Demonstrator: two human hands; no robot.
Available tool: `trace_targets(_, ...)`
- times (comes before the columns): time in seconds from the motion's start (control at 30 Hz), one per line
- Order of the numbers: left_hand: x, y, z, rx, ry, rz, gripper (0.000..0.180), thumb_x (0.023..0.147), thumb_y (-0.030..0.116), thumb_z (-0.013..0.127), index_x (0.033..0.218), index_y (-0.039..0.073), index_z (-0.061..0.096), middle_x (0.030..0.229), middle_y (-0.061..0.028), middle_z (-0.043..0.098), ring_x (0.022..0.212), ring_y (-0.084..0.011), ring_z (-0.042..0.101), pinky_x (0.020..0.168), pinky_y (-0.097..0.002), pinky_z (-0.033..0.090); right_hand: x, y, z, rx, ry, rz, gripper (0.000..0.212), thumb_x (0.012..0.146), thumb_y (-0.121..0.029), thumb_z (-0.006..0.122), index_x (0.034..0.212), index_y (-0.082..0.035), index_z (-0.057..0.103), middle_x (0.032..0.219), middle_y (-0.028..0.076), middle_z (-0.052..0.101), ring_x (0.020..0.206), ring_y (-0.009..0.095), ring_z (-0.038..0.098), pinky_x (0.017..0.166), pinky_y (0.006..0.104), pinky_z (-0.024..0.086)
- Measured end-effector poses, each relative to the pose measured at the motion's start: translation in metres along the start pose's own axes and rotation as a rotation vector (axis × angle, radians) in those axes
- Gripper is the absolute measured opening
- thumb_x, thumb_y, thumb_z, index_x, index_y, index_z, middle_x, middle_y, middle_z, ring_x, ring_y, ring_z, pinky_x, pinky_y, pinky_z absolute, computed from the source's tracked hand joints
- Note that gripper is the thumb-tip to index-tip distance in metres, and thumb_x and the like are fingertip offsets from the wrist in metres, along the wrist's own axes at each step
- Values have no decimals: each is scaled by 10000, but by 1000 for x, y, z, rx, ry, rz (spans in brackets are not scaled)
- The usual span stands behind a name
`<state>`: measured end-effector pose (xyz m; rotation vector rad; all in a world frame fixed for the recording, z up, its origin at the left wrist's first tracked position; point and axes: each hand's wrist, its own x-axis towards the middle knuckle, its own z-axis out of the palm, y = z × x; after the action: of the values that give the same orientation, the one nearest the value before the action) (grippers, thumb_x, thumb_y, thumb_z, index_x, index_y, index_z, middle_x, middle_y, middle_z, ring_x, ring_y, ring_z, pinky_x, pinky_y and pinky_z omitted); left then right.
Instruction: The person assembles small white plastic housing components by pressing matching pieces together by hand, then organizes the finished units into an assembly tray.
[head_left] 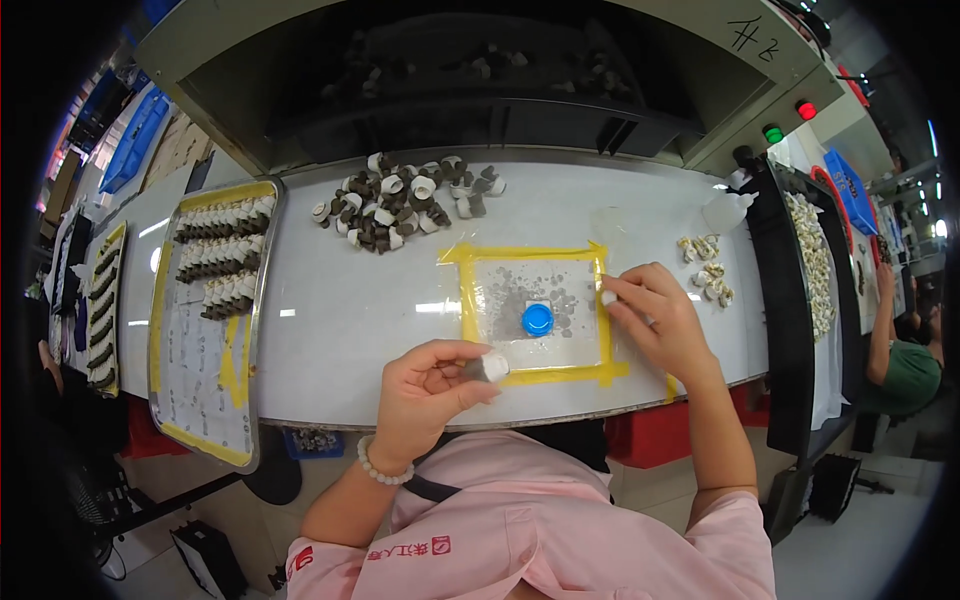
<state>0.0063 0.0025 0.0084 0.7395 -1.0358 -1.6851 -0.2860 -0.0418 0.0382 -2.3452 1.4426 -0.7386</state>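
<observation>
My left hand (pixel 425 390) is closed on a small grey-and-white cylindrical part (pixel 490 367), pinched between thumb and fingers with its white end to the right. In my right hand (pixel 665 325) a small white piece (pixel 609 297) sits between the fingertips, over the right strip of a yellow tape frame (pixel 607 340). Inside that frame, between my hands, a round blue cup (pixel 537 320) stands on a surface spotted with grey marks. Beyond it lies a heap of similar grey-and-white parts (pixel 395 205). The two held pieces are apart.
At left a metal tray (pixel 190 415) carries rows of parts. Small white-and-gold pieces (pixel 712 285) and a white squeeze bottle (pixel 728 210) are at right, beside a black bin (pixel 785 350). A dark-fronted housing (pixel 480 120) bounds the back. Another person (pixel 905 370) works far right.
</observation>
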Motion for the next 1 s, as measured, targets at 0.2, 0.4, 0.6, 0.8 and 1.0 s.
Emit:
trace_targets(0.2, 3, -9, 10, -100, 56, -108, 309, 875, -49, 624, 1181, -69, 584, 936, -123, 676, 855, -175, 678, 807, -279, 552, 22, -28, 20, 132, -4, -184, 186, 751, -98, 731, 921, -40, 686, 836, 81, 632, 751, 263, 605, 694, 358, 500)
trace_targets(0.4, 4, -15, 8, -203, 116, -119, 279, 893, -32, 605, 1170, -65, 587, 932, -126, 680, 857, -188, 685, 809, -289, 557, 36, -38, 26, 14, -53, -335, 163, 724, -86, 713, 875, -30, 681, 807, 78, 615, 754, 242, 608, 678, 348, 504)
trace_targets(0.6, 5, -13, 10, -196, 99, -111, 244, 893, -32, 606, 1134, -66, 594, 951, -129, 679, 867, -197, 689, 809, -294, 562, 42, -45, 24, -106, -186, -343, 129, 720, -78, 659, 834, -18, 666, 758, 82, 565, 743, 236, 583, 653, 348, 500)
trace_targets(0.8, 4, -15, 9, -203, 118, -116, 246, 886, -40, 613, 1129, -68, 592, 951, -137, 684, 861, -201, 692, 812, -297, 566, 45, -44, 24, -119, -272, -319, 137, 723, -86, 674, 845, -24, 678, 769, 83, 585, 748, 238, 590, 655, 353, 504)
trace_targets(1.0, 3, -14, 9, -194, 110, -116, 264, 887, -42, 608, 1148, -72, 588, 974, -161, 687, 879, -218, 693, 817, -309, 570, 27, -50, 23, 418, -116, 32, 205, 779, -71, 725, 974, -13, 706, 863, 106, 671, 770, 219, 646, 707, 302, 512)
